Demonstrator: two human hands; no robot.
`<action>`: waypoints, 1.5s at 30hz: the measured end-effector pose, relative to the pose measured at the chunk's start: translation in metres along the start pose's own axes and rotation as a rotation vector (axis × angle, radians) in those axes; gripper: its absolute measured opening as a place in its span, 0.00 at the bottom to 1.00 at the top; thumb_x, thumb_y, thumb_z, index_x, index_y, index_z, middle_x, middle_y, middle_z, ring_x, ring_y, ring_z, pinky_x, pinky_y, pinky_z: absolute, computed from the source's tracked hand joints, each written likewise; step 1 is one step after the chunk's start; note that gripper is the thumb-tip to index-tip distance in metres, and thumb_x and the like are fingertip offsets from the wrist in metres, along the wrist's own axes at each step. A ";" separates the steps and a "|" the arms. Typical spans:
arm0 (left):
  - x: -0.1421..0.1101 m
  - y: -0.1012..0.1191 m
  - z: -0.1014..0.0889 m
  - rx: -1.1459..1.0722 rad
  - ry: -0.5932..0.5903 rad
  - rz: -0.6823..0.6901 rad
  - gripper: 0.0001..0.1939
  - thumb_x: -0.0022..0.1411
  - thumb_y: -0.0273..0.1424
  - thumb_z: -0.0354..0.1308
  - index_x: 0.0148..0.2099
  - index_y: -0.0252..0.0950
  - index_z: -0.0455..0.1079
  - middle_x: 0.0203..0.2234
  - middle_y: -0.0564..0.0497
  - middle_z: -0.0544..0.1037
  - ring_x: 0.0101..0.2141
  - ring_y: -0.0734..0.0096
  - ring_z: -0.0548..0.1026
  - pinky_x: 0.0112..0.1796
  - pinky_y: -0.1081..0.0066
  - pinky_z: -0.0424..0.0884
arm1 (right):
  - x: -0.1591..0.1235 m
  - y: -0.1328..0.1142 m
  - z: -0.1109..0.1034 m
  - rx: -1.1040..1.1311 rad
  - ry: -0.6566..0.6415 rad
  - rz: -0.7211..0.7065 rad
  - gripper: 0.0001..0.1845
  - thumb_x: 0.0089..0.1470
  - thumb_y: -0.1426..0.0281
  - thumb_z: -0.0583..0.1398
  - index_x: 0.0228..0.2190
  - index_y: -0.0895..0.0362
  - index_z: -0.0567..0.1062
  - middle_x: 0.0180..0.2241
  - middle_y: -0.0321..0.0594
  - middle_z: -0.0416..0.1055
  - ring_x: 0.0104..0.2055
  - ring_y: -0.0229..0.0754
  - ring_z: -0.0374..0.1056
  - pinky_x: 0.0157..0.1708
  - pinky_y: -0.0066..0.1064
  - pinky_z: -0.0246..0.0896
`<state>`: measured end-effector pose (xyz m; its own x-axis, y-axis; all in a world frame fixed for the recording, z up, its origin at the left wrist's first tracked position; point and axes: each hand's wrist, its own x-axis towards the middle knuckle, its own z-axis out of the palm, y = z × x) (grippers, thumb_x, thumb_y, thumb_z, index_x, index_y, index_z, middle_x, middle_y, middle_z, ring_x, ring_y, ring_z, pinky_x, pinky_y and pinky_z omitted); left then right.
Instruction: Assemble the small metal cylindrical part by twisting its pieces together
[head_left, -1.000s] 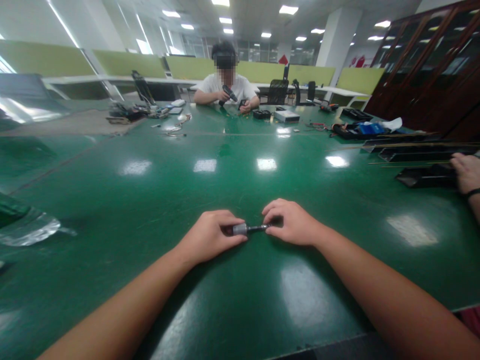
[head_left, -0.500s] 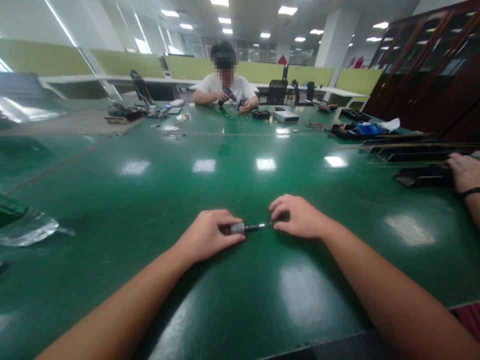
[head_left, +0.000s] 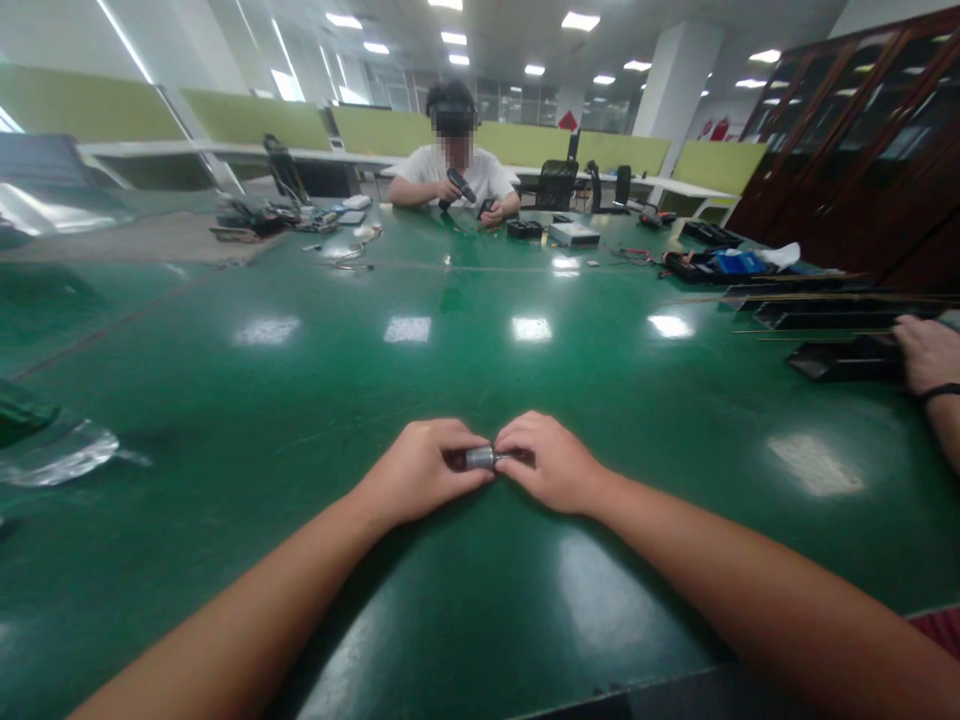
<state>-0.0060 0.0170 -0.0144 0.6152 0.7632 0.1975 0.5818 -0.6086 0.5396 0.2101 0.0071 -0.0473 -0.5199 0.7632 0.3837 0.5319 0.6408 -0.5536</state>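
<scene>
Since the earlier frame, the right hand [head_left: 551, 462] comes in from beyond the rod's tip to sit against the left. The left hand [head_left: 416, 470] pinches the metal cylinder [head_left: 480, 458], low over the green desk [head_left: 450, 390]. The right curls thumb and fingers around the rod [head_left: 505, 457]; I cannot tell whether they grip it. Best keep the cylinder steady and work straight along the rod's line.

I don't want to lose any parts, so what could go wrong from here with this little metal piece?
The small metal cylinder, pinched in the left hand, might slip. The glossy green table could let a dropped round piece roll. The right hand hides part of the thin shaft, so a slip there might go unseen.
</scene>
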 end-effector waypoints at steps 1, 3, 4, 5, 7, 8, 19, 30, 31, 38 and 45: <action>0.000 0.000 0.000 0.001 0.004 -0.002 0.08 0.57 0.34 0.65 0.40 0.38 0.80 0.29 0.51 0.79 0.31 0.69 0.76 0.33 0.74 0.68 | 0.000 -0.001 0.002 -0.006 0.009 0.000 0.04 0.55 0.70 0.63 0.35 0.56 0.78 0.40 0.42 0.77 0.45 0.44 0.69 0.49 0.40 0.63; -0.001 -0.001 0.000 -0.005 0.009 -0.008 0.10 0.57 0.34 0.65 0.41 0.39 0.80 0.30 0.52 0.80 0.31 0.69 0.76 0.33 0.74 0.68 | 0.000 -0.001 0.002 -0.004 0.025 -0.010 0.06 0.52 0.71 0.65 0.36 0.56 0.78 0.41 0.42 0.77 0.46 0.45 0.69 0.49 0.40 0.63; -0.002 -0.001 0.000 -0.015 0.013 -0.015 0.11 0.56 0.33 0.65 0.43 0.39 0.79 0.31 0.52 0.80 0.32 0.69 0.76 0.34 0.74 0.68 | 0.000 -0.001 0.001 0.005 0.030 -0.019 0.09 0.50 0.71 0.65 0.37 0.56 0.78 0.42 0.43 0.76 0.47 0.45 0.68 0.49 0.40 0.63; -0.003 -0.001 0.000 -0.027 0.018 -0.026 0.13 0.56 0.33 0.66 0.45 0.40 0.78 0.33 0.52 0.81 0.32 0.69 0.77 0.34 0.74 0.69 | 0.000 0.001 -0.001 0.017 0.035 -0.028 0.13 0.48 0.71 0.66 0.39 0.56 0.78 0.44 0.44 0.75 0.48 0.46 0.68 0.50 0.40 0.63; -0.004 -0.001 0.000 -0.046 0.006 -0.053 0.13 0.56 0.32 0.65 0.45 0.39 0.77 0.31 0.53 0.80 0.31 0.70 0.76 0.33 0.74 0.69 | 0.001 0.005 -0.006 0.044 0.013 -0.067 0.19 0.46 0.70 0.68 0.42 0.57 0.76 0.46 0.45 0.74 0.50 0.46 0.68 0.52 0.40 0.63; -0.004 0.000 0.000 -0.049 -0.002 -0.062 0.11 0.56 0.32 0.65 0.43 0.39 0.77 0.30 0.53 0.80 0.30 0.71 0.76 0.32 0.75 0.68 | 0.002 0.007 -0.008 0.054 -0.001 -0.084 0.21 0.45 0.70 0.68 0.44 0.57 0.76 0.47 0.46 0.74 0.50 0.47 0.68 0.53 0.40 0.63; -0.004 0.001 -0.002 -0.013 0.035 -0.053 0.09 0.59 0.34 0.63 0.41 0.38 0.77 0.29 0.53 0.79 0.29 0.71 0.75 0.32 0.74 0.68 | 0.000 0.009 -0.010 0.069 -0.010 -0.073 0.20 0.46 0.72 0.67 0.43 0.56 0.74 0.46 0.45 0.74 0.50 0.47 0.67 0.53 0.41 0.63; -0.003 0.004 0.000 0.003 0.040 -0.083 0.10 0.54 0.33 0.66 0.40 0.37 0.77 0.30 0.52 0.80 0.31 0.69 0.77 0.33 0.73 0.70 | 0.001 0.007 -0.009 0.033 -0.008 -0.061 0.15 0.49 0.72 0.65 0.42 0.56 0.74 0.44 0.44 0.74 0.48 0.46 0.67 0.50 0.39 0.63; -0.003 0.003 0.001 0.004 0.036 -0.085 0.10 0.53 0.32 0.66 0.40 0.37 0.77 0.30 0.52 0.80 0.31 0.69 0.77 0.32 0.73 0.70 | 0.001 0.007 -0.008 0.032 -0.007 -0.063 0.15 0.49 0.72 0.65 0.41 0.56 0.74 0.44 0.44 0.74 0.48 0.45 0.67 0.49 0.39 0.63; -0.004 0.000 0.003 -0.009 0.039 -0.079 0.10 0.54 0.32 0.65 0.40 0.36 0.77 0.30 0.51 0.80 0.30 0.69 0.77 0.33 0.73 0.70 | 0.001 0.008 -0.007 0.043 -0.007 -0.067 0.09 0.52 0.72 0.64 0.37 0.55 0.75 0.44 0.43 0.74 0.47 0.44 0.68 0.49 0.38 0.64; -0.002 -0.001 0.004 -0.040 0.034 -0.088 0.09 0.54 0.32 0.65 0.39 0.36 0.77 0.29 0.52 0.79 0.29 0.70 0.76 0.31 0.74 0.70 | 0.001 0.009 -0.008 0.037 -0.016 -0.057 0.05 0.53 0.72 0.65 0.35 0.55 0.78 0.45 0.43 0.74 0.48 0.44 0.68 0.50 0.38 0.64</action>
<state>-0.0064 0.0152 -0.0185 0.5436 0.8209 0.1752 0.6110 -0.5301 0.5880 0.2200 0.0142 -0.0466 -0.5597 0.7238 0.4035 0.4761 0.6794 -0.5583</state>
